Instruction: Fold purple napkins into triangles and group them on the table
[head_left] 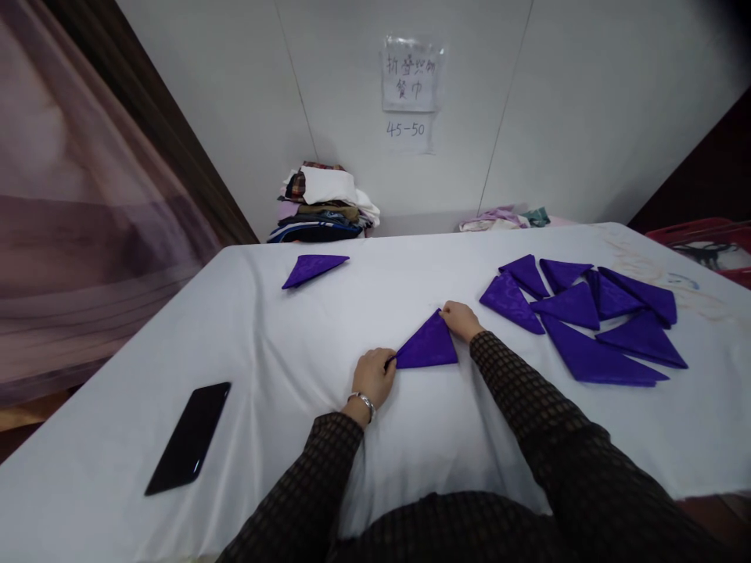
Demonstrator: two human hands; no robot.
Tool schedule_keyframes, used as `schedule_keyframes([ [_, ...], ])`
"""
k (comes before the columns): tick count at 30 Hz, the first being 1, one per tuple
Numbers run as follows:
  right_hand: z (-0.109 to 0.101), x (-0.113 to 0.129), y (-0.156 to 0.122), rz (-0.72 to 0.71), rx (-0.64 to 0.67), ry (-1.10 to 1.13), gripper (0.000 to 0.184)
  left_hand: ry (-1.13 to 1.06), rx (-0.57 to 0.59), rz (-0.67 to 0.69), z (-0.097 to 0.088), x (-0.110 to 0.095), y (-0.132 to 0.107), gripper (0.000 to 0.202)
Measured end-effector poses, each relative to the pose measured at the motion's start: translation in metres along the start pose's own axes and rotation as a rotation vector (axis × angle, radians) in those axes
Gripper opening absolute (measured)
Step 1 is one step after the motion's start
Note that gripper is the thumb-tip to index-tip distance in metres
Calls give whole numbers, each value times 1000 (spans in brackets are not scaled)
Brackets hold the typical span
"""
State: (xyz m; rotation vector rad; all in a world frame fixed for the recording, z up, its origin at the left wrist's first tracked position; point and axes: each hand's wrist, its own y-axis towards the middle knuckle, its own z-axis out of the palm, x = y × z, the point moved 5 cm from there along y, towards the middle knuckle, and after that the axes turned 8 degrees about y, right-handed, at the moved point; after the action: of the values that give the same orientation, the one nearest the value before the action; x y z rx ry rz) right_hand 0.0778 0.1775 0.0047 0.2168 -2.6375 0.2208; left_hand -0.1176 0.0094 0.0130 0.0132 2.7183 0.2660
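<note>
A curtain (76,234) hangs at the far left. A black phone (188,438) lies flat on the white desk (264,344), near the front-left edge and well apart from both hands. Further back, a lone triangle (312,268) of purple cloth lies folded flat. Behind it, against the wall, stands a cloth stack (322,205) of mixed colours.

The napkin (428,346) lies at the centre of the desk, between the two hands. It is purple with a faint woven pattern, and is folded into a flat triangle. Its long edge runs along the bottom, and its apex points up and to the right.

The left hand (374,377) rests on the desk at the lower-left corner of the napkin. Its fingers are curled in and pinch that corner. A bracelet (364,400) sits on the wrist.

The right hand (462,320) is at the apex. Its fingers are bent and closed on the tip of the cloth, with the palm facing down. Both sleeves are dark with a check pattern.

A paper sign (411,74) is fixed to the wall above centre.

To the right, a group (592,324) of purple triangles lies flat, with pieces touching and overlapping. It is near the right hand but apart from it. A red crate (704,238) stands past the right edge of the desk.
</note>
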Motion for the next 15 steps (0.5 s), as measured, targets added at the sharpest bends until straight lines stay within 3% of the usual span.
schedule_keyframes([
  [6,-1,0,9,-31,126,64,20,53,-2,-58,-5,4,-2,19],
  [9,0,0,10,-32,197,113,22,64,-21,-79,-12,-1,2,29],
  [12,-1,0,10,-23,237,149,22,41,-66,-4,-17,-28,15,32],
  [15,-2,1,11,-12,270,163,22,52,-34,168,-5,-68,31,32],
])
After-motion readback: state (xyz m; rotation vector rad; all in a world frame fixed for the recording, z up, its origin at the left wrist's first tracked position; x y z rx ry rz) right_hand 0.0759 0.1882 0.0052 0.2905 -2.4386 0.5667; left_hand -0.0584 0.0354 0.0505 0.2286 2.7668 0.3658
